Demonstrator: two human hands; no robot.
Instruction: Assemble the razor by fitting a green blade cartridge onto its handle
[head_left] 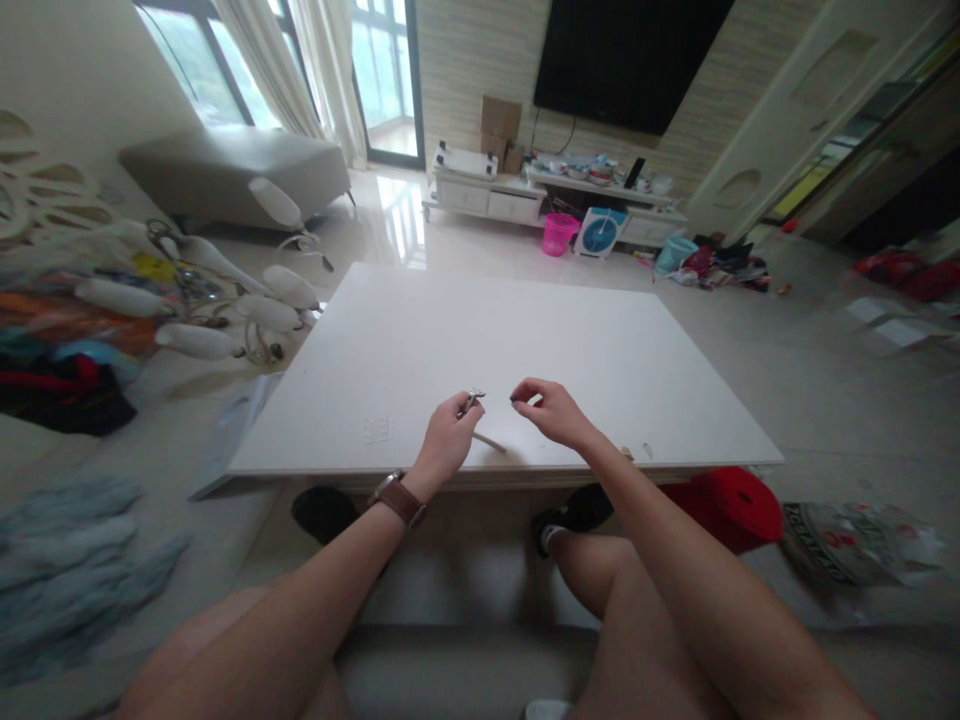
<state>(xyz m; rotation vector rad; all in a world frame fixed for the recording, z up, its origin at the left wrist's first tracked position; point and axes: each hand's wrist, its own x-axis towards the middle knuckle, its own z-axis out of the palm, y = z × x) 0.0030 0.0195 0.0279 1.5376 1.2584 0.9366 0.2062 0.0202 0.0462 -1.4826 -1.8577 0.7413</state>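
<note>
My left hand (448, 436) is closed around a small metal tool (472, 400), whose tip sticks up above the fingers; a thin pale stick (489, 441) shows just below the hand. My right hand (546, 408) hovers a little to the right, its fingers pinched together on something too small to make out. Both hands are over the near edge of a low white table (600, 350). A brown watch (399, 497) is on my left wrist.
A chandelier with white glass shades (225, 300) lies on the floor to the left, next to a heap of clothes. A red roll (731, 505) and a printed bag (855, 540) lie at the right. A TV stand (525, 195) and a pink basket (556, 233) stand far back.
</note>
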